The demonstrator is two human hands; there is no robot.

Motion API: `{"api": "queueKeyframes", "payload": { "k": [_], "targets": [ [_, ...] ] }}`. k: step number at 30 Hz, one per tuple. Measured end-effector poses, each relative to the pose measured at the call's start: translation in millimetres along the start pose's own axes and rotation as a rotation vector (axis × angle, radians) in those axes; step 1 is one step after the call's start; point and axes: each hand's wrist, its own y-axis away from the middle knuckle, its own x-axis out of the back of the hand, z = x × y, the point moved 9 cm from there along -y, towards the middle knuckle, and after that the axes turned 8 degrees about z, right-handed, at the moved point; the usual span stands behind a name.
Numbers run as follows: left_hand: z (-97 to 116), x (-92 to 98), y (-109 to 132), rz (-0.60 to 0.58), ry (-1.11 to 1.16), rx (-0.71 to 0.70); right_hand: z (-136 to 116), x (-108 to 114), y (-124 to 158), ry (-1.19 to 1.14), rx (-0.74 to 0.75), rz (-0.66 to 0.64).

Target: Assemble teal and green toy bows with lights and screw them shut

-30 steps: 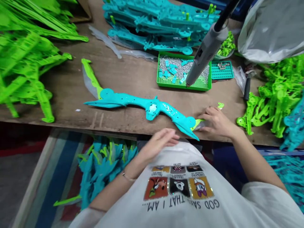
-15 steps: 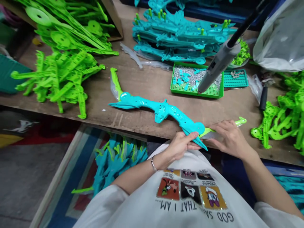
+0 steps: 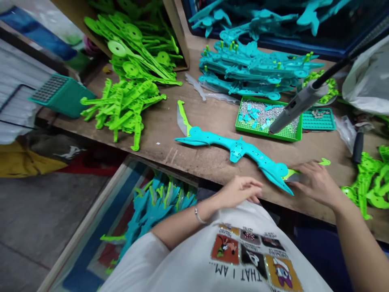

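A turquoise toy bow (image 3: 212, 138) with lime-green arms at both ends lies across the front of the wooden table. Clear plastic pieces run along its green arms. My right hand (image 3: 319, 182) is closed around the green arm at the bow's right end, and its fingers hide part of that arm. My left hand (image 3: 243, 189) is in front of the table edge, apart from the bow, with fingers loosely stretched out and nothing in them. Above the bow's right half, a grey electric screwdriver (image 3: 299, 106) hangs at a slant over a green tray (image 3: 269, 136) of screws and small turquoise pieces.
Green arms (image 3: 121, 107) are heaped at the left, beside a cardboard box (image 3: 181, 36). Turquoise bow parts (image 3: 252, 67) are stacked at the back. A teal tray (image 3: 319, 123) and a black-handled tool (image 3: 358, 147) lie at right. Bows (image 3: 148, 215) fill a container below the table.
My left hand has let go of the bow's right tip and drawn back toward my body. My right hand stays on the green arm. The whole view has shifted, showing more of the left side.
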Motion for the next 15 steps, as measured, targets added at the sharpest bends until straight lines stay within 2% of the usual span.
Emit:
{"api": "queueKeyframes", "payload": {
  "k": [2,3,5,7,10,11,13,15],
  "targets": [
    [47.9,55.4,6.7,0.276,-0.378,-0.364,4.8,-6.7,-1.5,-0.017,-0.003,-0.022],
    [70.6,75.9,10.7,0.385,-0.579,-0.531,5.6,-9.2,-1.9,-0.027,-0.004,-0.027],
    [95.1,99.3,4.6,0.454,-0.952,-0.702,5.6,-11.3,-2.3,-0.037,-0.006,-0.022],
    [100.7,111.9,-14.3,0.438,-1.216,-0.719,2.6,-9.9,-1.5,-0.046,-0.001,-0.014],
    [98.6,114.9,-29.4,0.386,-1.408,-0.686,-12.9,-3.7,2.0,-0.092,0.033,-0.024],
    [97.8,115.8,-25.6,0.385,-1.439,-0.673,-21.4,-0.5,3.1,-0.106,0.045,-0.027],
    [94.2,125.2,-3.3,0.409,-1.477,-0.636,-44.4,7.0,4.1,-0.125,0.075,-0.017],
    [82.4,151.3,35.9,0.462,-1.490,-0.565,-76.4,14.5,2.7,-0.158,0.140,0.017]
  ]
}}
